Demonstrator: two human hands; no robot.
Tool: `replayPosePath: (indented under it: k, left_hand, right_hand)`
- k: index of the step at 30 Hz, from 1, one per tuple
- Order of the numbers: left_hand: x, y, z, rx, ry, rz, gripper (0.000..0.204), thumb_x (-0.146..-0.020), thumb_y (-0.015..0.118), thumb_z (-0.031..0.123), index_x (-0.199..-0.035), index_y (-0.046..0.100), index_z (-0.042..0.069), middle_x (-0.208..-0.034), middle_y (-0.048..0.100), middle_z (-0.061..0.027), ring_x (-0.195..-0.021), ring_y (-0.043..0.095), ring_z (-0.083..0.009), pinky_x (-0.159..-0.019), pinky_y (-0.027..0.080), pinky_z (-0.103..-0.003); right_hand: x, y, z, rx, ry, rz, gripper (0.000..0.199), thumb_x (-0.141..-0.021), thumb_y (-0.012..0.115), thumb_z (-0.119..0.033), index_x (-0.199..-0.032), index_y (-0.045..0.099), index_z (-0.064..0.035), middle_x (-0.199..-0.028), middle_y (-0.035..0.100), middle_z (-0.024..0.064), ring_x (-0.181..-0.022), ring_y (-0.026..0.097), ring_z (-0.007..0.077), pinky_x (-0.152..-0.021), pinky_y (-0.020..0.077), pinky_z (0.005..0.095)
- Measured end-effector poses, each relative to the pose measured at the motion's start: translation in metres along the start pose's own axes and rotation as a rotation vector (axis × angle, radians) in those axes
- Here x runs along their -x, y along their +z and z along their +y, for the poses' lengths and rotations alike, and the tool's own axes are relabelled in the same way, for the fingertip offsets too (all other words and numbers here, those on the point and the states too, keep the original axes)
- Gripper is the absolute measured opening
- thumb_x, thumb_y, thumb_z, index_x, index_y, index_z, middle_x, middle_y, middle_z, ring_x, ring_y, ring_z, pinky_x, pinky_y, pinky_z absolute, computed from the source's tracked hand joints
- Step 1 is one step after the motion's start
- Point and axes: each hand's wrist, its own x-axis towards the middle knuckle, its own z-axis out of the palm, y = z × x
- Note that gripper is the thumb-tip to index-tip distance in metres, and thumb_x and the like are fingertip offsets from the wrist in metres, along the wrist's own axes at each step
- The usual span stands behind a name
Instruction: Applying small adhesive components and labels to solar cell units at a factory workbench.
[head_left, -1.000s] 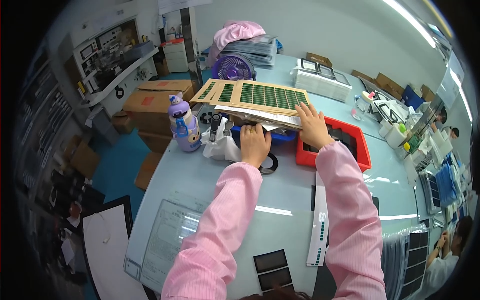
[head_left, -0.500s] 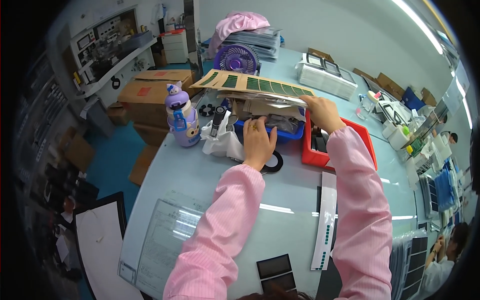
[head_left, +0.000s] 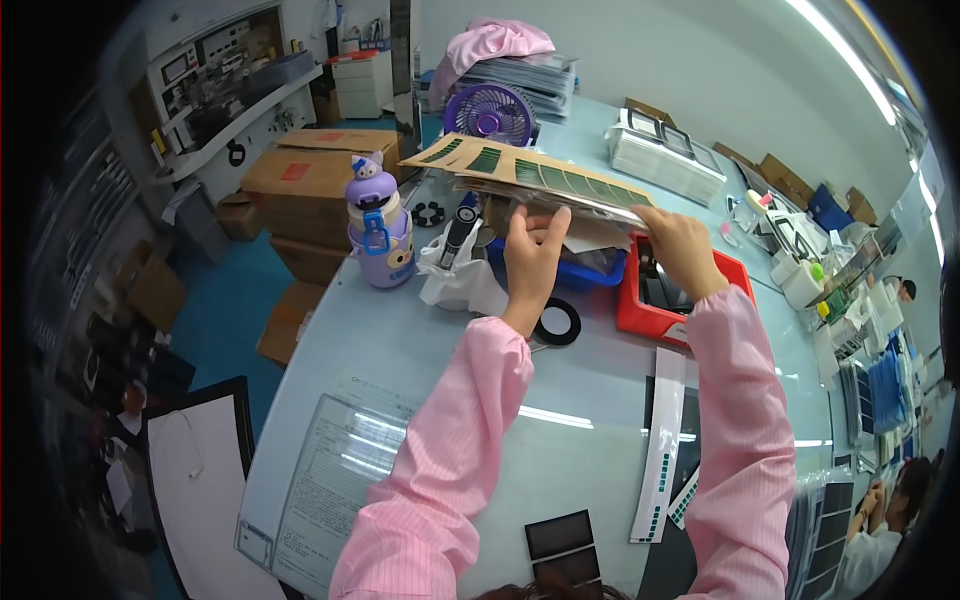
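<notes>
A stack of thin brown sheets with green rectangles (head_left: 545, 172) is lifted at a slant over a blue bin (head_left: 598, 272). My right hand (head_left: 682, 250) pinches the right end of the stack. Below its front edge is my left hand (head_left: 535, 255), fingers apart and pointing up. Its fingertips meet the underside of the stack; whether they grip a sheet I cannot tell. Papers (head_left: 590, 238) show inside the bin. Close to my left wrist lies a black tape roll (head_left: 558, 322). A red bin (head_left: 645, 318) with dark pieces stands by my right hand.
On the left stand a purple bottle (head_left: 382, 240) and a white plastic bag (head_left: 455, 285) with a black marker-like cylinder (head_left: 460, 235). A purple fan (head_left: 488, 115) is behind the stack. White strips (head_left: 660, 440) and dark panels (head_left: 560, 540) lie nearer me. A person (head_left: 890, 520) sits at right.
My left hand has come up from the blue bin to the underside of the stack, and more of the tape roll shows. My right hand still holds the stack. The whole view has shifted slightly.
</notes>
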Motion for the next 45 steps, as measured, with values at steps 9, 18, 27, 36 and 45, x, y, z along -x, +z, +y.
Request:
replayPosePath:
  k: [9, 18, 27, 36, 45]
  left_hand:
    - [-0.013, 0.004, -0.006, 0.615, -0.304, -0.093, 0.053, -0.097, 0.062, 0.032, -0.136, 0.039, 0.005, -0.124, 0.055, -0.0148, -0.107, 0.064, -0.0255, -0.087, 0.058, -0.045]
    - [-0.043, -0.012, -0.079, 0.142, 0.083, 0.105, 0.043, -0.086, 0.059, -0.002, -0.127, 0.043, -0.001, -0.110, 0.061, -0.0141, -0.093, 0.067, -0.0241, -0.072, 0.059, -0.035]
    - [0.019, 0.048, 0.023, -0.145, 0.454, -0.069, 0.048, -0.089, 0.058, 0.006, -0.134, 0.042, 0.002, -0.100, 0.067, -0.0239, -0.087, 0.067, -0.0419, -0.072, 0.053, -0.044]
    - [0.053, 0.065, 0.046, -0.035, 0.559, -0.238, 0.063, -0.089, 0.051, 0.003, -0.148, 0.028, 0.005, -0.120, 0.060, -0.0283, -0.094, 0.063, -0.0493, -0.079, 0.054, -0.050]
    - [0.081, 0.071, 0.065, 0.137, 0.366, -0.288, 0.034, -0.089, 0.057, 0.006, -0.122, 0.054, -0.002, -0.102, 0.063, -0.0231, -0.084, 0.067, -0.0403, -0.072, 0.053, -0.045]
  right_hand:
    - [0.060, 0.015, -0.029, -0.200, -0.027, 0.076, 0.048, -0.087, 0.068, -0.017, -0.134, 0.057, -0.0152, -0.131, 0.061, 0.0119, -0.113, 0.061, 0.0365, -0.096, 0.0502, 0.0389]
    - [0.030, 0.054, 0.019, -1.550, 0.934, -0.296, 0.048, -0.092, 0.069, -0.033, -0.122, 0.058, 0.0025, -0.105, 0.068, 0.0118, -0.093, 0.067, 0.0206, -0.073, 0.0536, 0.0313]
    - [0.045, 0.093, 0.047, -1.807, 0.827, 0.155, 0.034, -0.094, 0.064, -0.022, -0.121, 0.058, -0.0019, -0.114, 0.066, 0.0082, -0.105, 0.062, 0.0184, -0.092, 0.0489, 0.0360]
    - [0.071, 0.047, 0.075, -1.891, 0.693, 0.316, 0.044, -0.097, 0.061, -0.022, -0.136, 0.046, -0.0083, -0.127, 0.060, 0.0067, -0.116, 0.058, 0.0224, -0.099, 0.0453, 0.0427]
    - [0.101, 0.014, 0.069, -2.132, 0.693, 0.322, 0.041, -0.098, 0.059, -0.023, -0.134, 0.051, -0.0034, -0.129, 0.060, 0.0110, -0.119, 0.056, 0.0253, -0.108, 0.0391, 0.0433]
